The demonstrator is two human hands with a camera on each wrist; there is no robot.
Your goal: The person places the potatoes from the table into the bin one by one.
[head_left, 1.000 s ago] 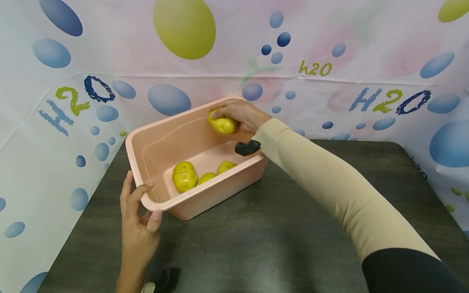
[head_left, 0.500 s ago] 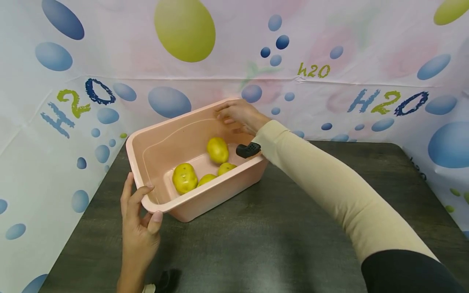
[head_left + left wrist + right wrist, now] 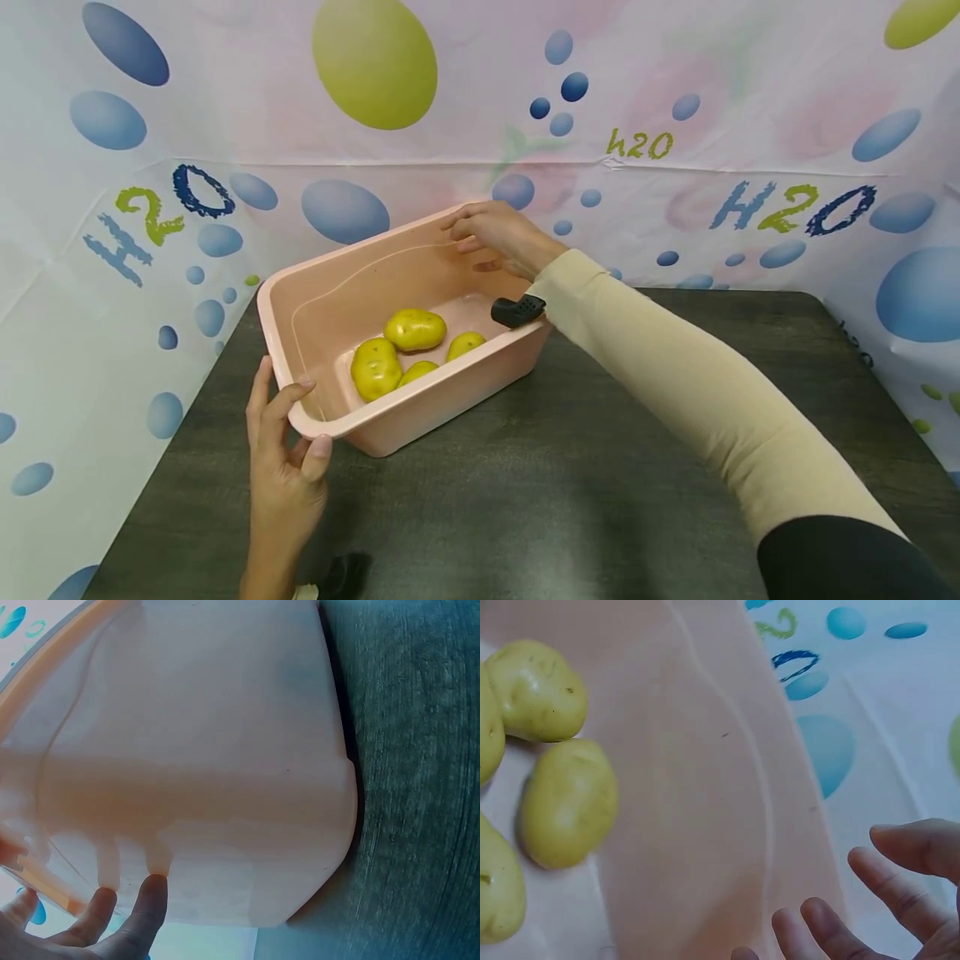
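Note:
A pale pink plastic tub stands slanted across the table with several yellow potatoes inside. One potato lies on its side behind the others, close to the left potato. Two more, a front potato and a right potato, are partly hidden by the near wall. My left hand grips the tub's near left corner, one finger over the rim and the thumb outside. Over the far right end, my right hand hovers with loose fingers and nothing in them; the right wrist view shows its fingertips spread.
The dark wood-grain table extends in front of the tub and to its right. Behind and at the left hangs a white sheet printed with bubbles and lettering. A black wrist device overlaps the tub's near right rim.
My right hand let go of a potato, which dropped into the tub and rolled left against the others. That hand has since shifted slightly right. My left hand keeps its grip on the corner.

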